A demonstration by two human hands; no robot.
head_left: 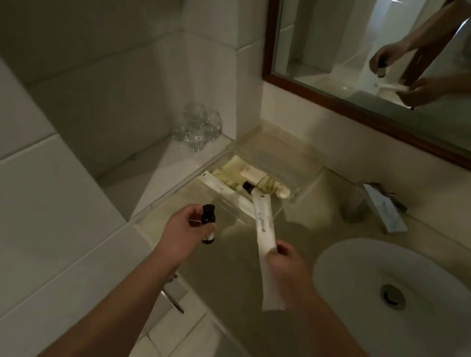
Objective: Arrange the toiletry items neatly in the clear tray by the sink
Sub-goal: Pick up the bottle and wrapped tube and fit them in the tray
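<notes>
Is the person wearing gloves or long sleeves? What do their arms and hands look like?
No gloves and no long sleeves. The left arm and right arm are bare down to the left hand and right hand. I see no watch, bracelet or ring, though the light is dim. In the mirror, the person seems to wear a pale top.

Clear plastic tray, glossy white sink, dark wood-framed mirror, shiny metal tap

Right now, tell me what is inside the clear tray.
The clear tray holds a few pale tubes, a black-capped bottle and a flat white packet at its left edge. The long packet in the right hand covers part of its near side, so anything beneath is hidden.
</notes>
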